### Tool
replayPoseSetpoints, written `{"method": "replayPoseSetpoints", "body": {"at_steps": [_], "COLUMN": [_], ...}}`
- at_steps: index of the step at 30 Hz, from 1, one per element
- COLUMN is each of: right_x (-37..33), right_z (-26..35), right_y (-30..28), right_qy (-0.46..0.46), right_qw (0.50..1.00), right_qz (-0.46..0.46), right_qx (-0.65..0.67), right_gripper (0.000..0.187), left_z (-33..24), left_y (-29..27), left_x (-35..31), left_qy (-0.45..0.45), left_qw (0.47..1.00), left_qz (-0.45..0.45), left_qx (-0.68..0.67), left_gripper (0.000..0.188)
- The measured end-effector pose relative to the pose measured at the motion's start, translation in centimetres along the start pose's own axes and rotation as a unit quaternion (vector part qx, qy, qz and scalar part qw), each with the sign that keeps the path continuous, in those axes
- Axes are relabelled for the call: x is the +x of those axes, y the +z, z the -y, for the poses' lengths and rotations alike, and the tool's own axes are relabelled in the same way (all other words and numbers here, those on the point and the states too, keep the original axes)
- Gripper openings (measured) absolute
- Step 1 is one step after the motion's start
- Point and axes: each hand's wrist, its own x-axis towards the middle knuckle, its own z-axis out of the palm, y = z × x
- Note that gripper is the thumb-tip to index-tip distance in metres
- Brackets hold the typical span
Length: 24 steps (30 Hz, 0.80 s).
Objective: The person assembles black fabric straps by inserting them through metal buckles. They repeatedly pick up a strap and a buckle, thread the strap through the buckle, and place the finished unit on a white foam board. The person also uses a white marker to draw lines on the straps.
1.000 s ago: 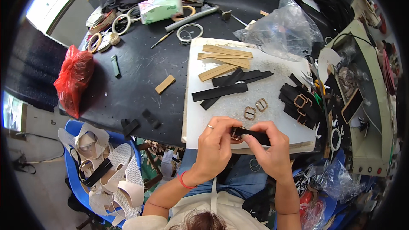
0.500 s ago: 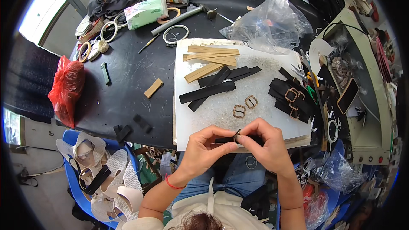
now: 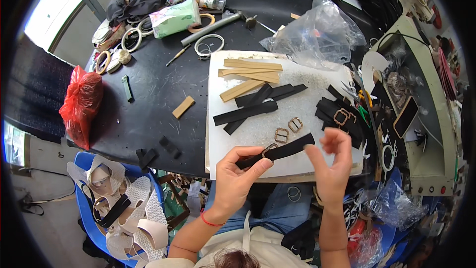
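My left hand [image 3: 234, 181] pinches a black strap [image 3: 293, 148] together with the brown square buckle [image 3: 264, 153] threaded on it. The strap slants up to the right, over the near part of the white board [image 3: 238, 141]. My right hand [image 3: 331, 176] is at the strap's right end, fingers apart and a little blurred; its thumb is close to the end, and I cannot tell whether they touch. Two loose brown buckles, one [image 3: 281, 135] and another [image 3: 295, 124], lie just beyond the strap. Farther back are several black straps [image 3: 248, 112] and tan straps [image 3: 250, 74].
On the right lie black straps with buckles [image 3: 341, 116], scissors [image 3: 350, 91] and a phone [image 3: 405, 117]. A clear plastic bag [image 3: 315, 37] covers the board's far edge. At left are a red bag [image 3: 82, 109] and a blue bin [image 3: 91, 218] of pale shoe uppers.
My right hand has let go near the buckle and moved right, its fingers opening. The strap now extends out to the right from my left hand, with the buckle in plain view.
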Motion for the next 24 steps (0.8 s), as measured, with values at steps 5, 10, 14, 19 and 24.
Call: {"method": "replayPoseSetpoints", "body": {"at_steps": [5,10,14,19,24], "right_x": [-1.7,-2.9,-3.3,-3.7,-4.1], "right_z": [0.0,1.1,1.5,1.9,1.4], "right_y": [1.8,2.1,2.6,3.1,3.7], "right_qy": [0.173,0.317,0.350,0.353,0.284], "right_qw": [0.904,0.776,0.757,0.759,0.835], "right_qz": [0.087,0.200,0.200,0.154,0.118], "right_qx": [0.382,0.508,0.515,0.525,0.455], "right_gripper": [0.013,0.010,0.012,0.012,0.017], "left_z": [1.3,1.7,2.0,2.4,2.2], "left_y": [1.4,1.3,1.3,1.6,1.3], "left_x": [-0.6,-0.5,-0.5,-0.3,-0.2], "left_qy": [0.032,0.134,0.147,0.183,0.202], "left_qw": [0.997,0.990,0.988,0.981,0.978], "left_qz": [-0.029,-0.040,-0.049,-0.055,-0.024], "left_qx": [-0.056,-0.013,-0.015,-0.033,0.038], "left_gripper": [0.024,0.020,0.017,0.018,0.022]}}
